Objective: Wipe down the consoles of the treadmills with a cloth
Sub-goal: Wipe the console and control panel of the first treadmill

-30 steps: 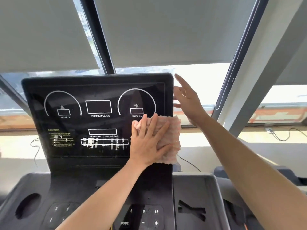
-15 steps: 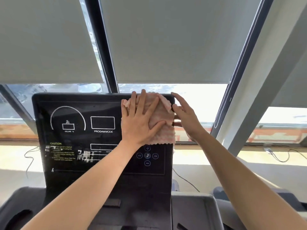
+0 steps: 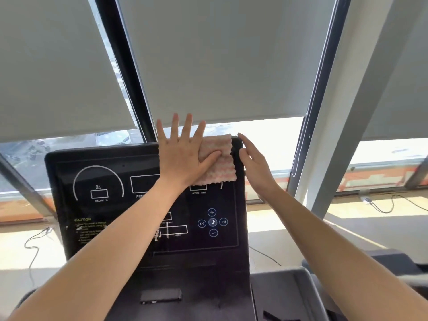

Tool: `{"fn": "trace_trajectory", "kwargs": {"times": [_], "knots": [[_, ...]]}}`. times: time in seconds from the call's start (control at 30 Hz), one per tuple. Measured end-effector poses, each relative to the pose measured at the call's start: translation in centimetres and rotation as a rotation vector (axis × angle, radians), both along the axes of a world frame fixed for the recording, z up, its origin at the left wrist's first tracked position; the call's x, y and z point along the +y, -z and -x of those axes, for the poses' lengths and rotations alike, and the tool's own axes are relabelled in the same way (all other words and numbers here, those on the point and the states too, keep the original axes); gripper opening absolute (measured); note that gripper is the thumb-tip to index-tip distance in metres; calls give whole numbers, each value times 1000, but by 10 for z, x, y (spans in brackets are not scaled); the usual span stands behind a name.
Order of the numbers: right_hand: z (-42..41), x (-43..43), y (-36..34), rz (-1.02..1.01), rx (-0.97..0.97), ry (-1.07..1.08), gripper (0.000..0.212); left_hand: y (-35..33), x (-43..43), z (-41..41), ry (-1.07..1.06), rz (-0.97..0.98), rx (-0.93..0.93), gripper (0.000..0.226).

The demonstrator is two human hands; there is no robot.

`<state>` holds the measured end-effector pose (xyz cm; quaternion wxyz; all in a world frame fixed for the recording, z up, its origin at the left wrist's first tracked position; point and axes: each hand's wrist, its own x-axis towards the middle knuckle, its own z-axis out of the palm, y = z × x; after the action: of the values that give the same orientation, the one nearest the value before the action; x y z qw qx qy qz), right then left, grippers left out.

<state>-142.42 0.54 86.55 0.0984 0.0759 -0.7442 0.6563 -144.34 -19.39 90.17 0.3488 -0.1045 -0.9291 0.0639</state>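
Observation:
A black treadmill console [image 3: 111,205] with white dial markings and round music buttons stands upright in front of me. My left hand [image 3: 183,154] lies flat with its fingers spread and presses a pink waffle-textured cloth [image 3: 220,163] against the console's top right corner; the fingertips reach above the top edge. My right hand [image 3: 252,158] rests on the console's right edge beside the cloth, fingers loosely extended, holding nothing.
Grey roller blinds [image 3: 220,54] and dark window frames [image 3: 125,66] hang behind the console. A grey tray [image 3: 282,295] of the treadmill deck sits at lower right. Loose cables [image 3: 382,205] lie on the sill at right and left.
My left hand has slid the cloth up the right side of the panel, from its middle to the top corner. My right hand stayed on the right edge. The view tilted upward.

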Motion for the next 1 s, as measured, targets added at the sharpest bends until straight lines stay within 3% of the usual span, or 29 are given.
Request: {"fn": "trace_trajectory", "kwargs": {"times": [0.13, 0.23, 0.57, 1.0], "knots": [[-2, -6, -4, -15, 53, 28, 47, -4, -2, 7, 248, 103, -25, 68], [-2, -10, 2, 0, 72, 53, 45, 9, -7, 7, 289, 133, 24, 66], [-11, -25, 10, -14, 113, 142, 46, 64, -26, -23, 208, 30, 55, 71], [-6, -31, 20, -52, 141, 208, 47, 190, -22, -103, -131, -330, -178, 89]]}}
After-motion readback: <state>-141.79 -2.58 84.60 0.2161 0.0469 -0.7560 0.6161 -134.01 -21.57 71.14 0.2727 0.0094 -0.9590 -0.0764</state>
